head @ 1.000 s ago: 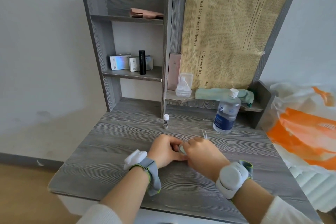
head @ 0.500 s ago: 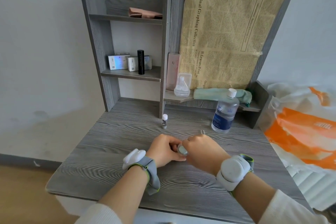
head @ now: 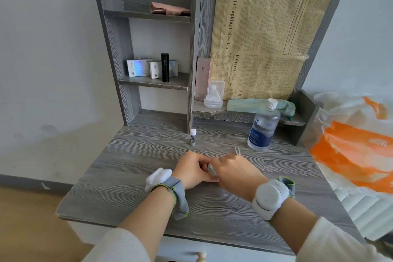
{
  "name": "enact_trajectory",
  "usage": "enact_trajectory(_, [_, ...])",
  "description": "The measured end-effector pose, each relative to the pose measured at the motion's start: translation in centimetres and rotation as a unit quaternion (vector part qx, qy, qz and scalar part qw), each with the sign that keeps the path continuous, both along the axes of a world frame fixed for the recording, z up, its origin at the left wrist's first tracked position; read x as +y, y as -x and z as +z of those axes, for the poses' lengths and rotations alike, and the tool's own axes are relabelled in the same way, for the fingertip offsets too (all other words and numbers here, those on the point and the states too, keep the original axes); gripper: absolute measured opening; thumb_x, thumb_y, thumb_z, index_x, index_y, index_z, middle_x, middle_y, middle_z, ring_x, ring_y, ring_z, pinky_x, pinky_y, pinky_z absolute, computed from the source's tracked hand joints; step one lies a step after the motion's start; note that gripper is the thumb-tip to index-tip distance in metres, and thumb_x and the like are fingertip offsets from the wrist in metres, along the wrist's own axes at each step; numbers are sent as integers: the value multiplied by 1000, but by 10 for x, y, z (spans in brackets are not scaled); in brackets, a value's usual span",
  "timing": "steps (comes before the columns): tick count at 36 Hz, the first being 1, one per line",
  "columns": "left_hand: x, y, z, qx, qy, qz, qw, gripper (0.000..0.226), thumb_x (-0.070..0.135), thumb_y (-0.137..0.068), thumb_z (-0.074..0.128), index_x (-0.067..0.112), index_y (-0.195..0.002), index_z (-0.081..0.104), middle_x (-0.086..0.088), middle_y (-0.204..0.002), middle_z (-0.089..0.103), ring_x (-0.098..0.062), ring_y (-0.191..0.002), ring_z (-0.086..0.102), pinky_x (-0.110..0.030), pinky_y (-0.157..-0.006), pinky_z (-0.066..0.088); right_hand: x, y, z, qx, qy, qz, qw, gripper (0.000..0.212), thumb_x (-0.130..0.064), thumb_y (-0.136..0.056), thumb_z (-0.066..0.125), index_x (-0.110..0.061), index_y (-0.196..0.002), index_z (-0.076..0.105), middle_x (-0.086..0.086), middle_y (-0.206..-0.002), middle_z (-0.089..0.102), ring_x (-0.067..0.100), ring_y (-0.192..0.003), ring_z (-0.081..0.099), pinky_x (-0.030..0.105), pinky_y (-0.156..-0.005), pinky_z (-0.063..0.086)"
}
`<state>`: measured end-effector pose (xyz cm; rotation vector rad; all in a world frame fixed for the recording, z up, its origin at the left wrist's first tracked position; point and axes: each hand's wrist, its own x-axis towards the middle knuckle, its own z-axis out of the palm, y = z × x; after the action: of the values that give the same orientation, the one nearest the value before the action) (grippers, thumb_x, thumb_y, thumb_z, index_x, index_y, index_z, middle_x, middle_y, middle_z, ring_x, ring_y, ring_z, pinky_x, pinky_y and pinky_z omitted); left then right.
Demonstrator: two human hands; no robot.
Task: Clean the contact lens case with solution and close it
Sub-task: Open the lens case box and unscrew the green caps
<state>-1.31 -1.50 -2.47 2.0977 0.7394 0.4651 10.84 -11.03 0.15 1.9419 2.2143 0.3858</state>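
Both my hands meet at the middle of the grey desk (head: 131,178). A small pale green contact lens case (head: 211,169) shows only as a sliver between them. My left hand (head: 194,171) grips it from the left and my right hand (head: 234,171) closes on it from the right, covering most of it. The solution bottle (head: 263,127), clear with a blue label and a white cap on, stands upright behind my right hand, apart from it. Thin white tweezers (head: 237,151) lie just beyond my right knuckles.
A small white-capped vial (head: 192,137) stands by the shelf divider. The shelf unit holds boxes (head: 139,67), a black tube (head: 165,67), a clear plastic kit (head: 213,97) and a green cloth (head: 240,104). An orange and white bag (head: 350,147) lies at the right.
The hands stay together on the case with only small finger shifts. The view has drifted slightly.
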Motion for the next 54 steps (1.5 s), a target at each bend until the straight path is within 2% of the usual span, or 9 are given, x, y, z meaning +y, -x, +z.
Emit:
enact_trajectory(16, [8,-4,2,23,73,-5,997,20,21,-64,83,31,-78,73,7,-61,54,-6,-58,45,-22,-62,36,-13,-15,3,114,-61,-54,990,30,-34,-89,45,-15,-107,59,5,-103,66,30,-95,62,37,-78,49])
enact_trajectory(20, [10,-6,6,36,105,-6,994,16,23,-65,83,23,-80,76,9,-62,57,-9,-63,48,-23,-66,37,-16,-6,11,55,-78,9,995,15,-21,-73,70,-8,-77,63,7,-67,67,28,-59,65,28,-48,48])
enact_trajectory(24, [13,-8,10,56,120,-3,991,14,34,-64,81,29,-75,76,8,-75,69,-10,-77,59,-27,-76,44,-17,-2,13,17,-106,29,994,30,-20,-46,88,-14,-58,61,-1,-44,57,16,-35,54,19,-29,37])
enact_trajectory(28, [13,-9,8,52,115,3,992,17,33,-63,83,26,-78,76,8,-66,59,-12,-67,51,-28,-69,40,-17,-10,8,67,-74,31,995,12,-15,-76,69,-5,-78,63,9,-63,65,29,-55,63,30,-46,48])
enact_trajectory(31, [14,-7,6,53,98,-6,994,23,28,-62,85,24,-83,76,8,-63,56,-10,-61,49,-25,-64,39,-15,-17,6,69,-42,8,997,26,-24,-96,40,-6,-106,56,12,-94,65,33,-86,61,39,-72,48])
enact_trajectory(34, [13,-6,5,61,84,-6,995,35,19,-60,88,20,-91,74,11,-60,58,-5,-57,53,-21,-63,42,-13,-20,5,80,-37,-18,996,32,-30,-99,32,-11,-116,52,8,-105,63,30,-96,60,39,-80,47])
enact_trajectory(43, [12,-7,2,79,44,16,996,44,24,-52,91,24,-85,62,11,-68,57,-6,-60,53,-21,-58,41,-6,-18,7,305,-146,-113,934,16,-18,-97,44,-8,-107,52,8,-101,60,32,-84,58,44,-75,47])
enact_trajectory(48, [11,-6,1,79,39,21,996,41,28,-50,91,26,-83,66,13,-68,57,-2,-57,53,-18,-53,39,2,-20,0,312,-168,-165,920,8,-12,-94,45,-8,-96,52,9,-94,58,32,-77,55,42,-70,47])
enact_trajectory(54, [9,-6,3,80,32,23,996,43,27,-52,90,23,-87,67,11,-71,57,-5,-60,52,-20,-55,39,8,-28,-7,271,-180,-210,922,17,-22,-93,50,-17,-100,65,2,-101,56,25,-90,56,33,-66,48])
